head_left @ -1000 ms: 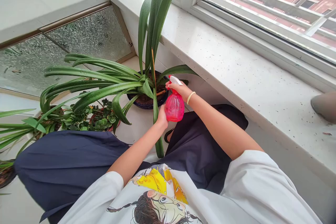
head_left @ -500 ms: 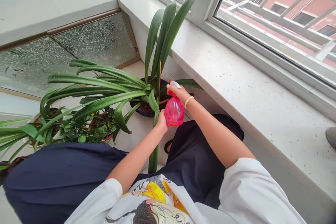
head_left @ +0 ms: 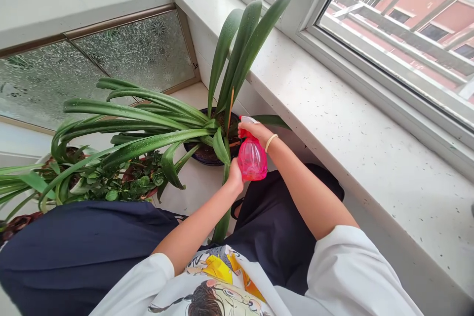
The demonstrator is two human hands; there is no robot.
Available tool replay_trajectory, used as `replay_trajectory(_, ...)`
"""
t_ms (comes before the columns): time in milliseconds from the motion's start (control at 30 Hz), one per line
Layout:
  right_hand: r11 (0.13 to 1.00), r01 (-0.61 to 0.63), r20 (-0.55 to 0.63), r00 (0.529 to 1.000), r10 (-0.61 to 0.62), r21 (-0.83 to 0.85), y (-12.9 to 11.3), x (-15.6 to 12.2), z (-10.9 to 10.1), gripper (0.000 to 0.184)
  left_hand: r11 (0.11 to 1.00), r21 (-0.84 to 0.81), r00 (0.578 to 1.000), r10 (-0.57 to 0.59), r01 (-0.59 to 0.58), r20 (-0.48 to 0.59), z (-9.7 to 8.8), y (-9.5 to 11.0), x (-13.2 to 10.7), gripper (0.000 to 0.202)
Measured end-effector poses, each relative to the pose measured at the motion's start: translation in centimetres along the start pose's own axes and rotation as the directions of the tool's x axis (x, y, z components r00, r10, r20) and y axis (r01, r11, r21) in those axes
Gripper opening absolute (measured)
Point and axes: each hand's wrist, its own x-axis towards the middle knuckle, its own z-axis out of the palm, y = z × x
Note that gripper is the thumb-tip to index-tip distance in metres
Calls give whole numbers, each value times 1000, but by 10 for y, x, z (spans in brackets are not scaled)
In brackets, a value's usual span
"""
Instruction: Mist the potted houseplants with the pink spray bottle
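Observation:
Between my hands is a pink see-through spray bottle (head_left: 253,159) with a white and red spray head. My right hand (head_left: 255,131) is closed around its neck and trigger. At the lower left side of the bottle, my left hand (head_left: 235,175) grips the body; its fingers are partly hidden. Just beyond stands a large potted plant (head_left: 166,118) with long strap-like green leaves, some dotted with water drops. Its dark round pot (head_left: 207,157) holds brown soil, and a thin stick (head_left: 231,108) stands up in it.
A speckled white window sill (head_left: 333,138) runs along the right under the window. Smaller leafy plants (head_left: 122,180) stand on the floor at left. Behind them is a cabinet with patterned glass doors (head_left: 129,49). My knees in dark trousers (head_left: 92,247) frame the tiled floor.
Both hands and the spray bottle have shifted slightly right in the picture. The view has also turned a little. My grip on the bottle looks the same.

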Motion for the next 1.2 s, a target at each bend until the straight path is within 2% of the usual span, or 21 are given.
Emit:
replay_trajectory(67,996,-63,-43,997,61,-57,-6,-2,2,12,999,-41,994,-9,4,-107,7,2,-7,35)
replay_trajectory(167,989,-122,-120,987,112,-81,-12,-5,4,17,998,-65,994,-12,5,-111,15,8,-14,32)
replay_trajectory(367,999,-33,-30,999,34,14,-16,-9,10,12,997,-80,991,-19,9,-129,19,10,-20,30)
replay_trajectory(500,997,-73,-95,993,71,-20,-21,-12,11,17,990,-133,992,38,-54,-119,20,13,-22,25)
replay_trajectory(567,1000,-23,-112,993,25,16,-24,-14,11,18,985,-123,986,109,-125,-127,19,18,-24,22)
replay_trajectory(733,974,186,49,980,-194,128,-29,-29,16,25,966,-65,965,245,-251,-96,16,29,-48,21)
replay_trajectory(800,962,227,120,962,-246,154,-34,-37,20,31,965,-53,963,251,-257,-95,17,34,-65,21)
replay_trajectory(867,954,239,162,949,-269,183,-44,-45,25,34,971,-18,971,238,-238,-23,18,41,-83,20)
replay_trajectory(967,953,225,191,946,-263,201,-66,-55,34,31,973,8,973,230,-231,29,20,58,-109,18)
replay_trajectory(1067,975,173,255,945,-204,139,-95,-56,46,23,982,9,979,186,-187,89,23,77,-127,23)
replay_trajectory(1133,987,145,290,943,-160,73,-112,-50,57,18,985,-24,974,170,-169,149,25,88,-131,28)
replay_trajectory(1200,992,130,287,950,-124,-2,-125,-37,70,14,977,-101,966,201,-187,164,29,98,-126,32)
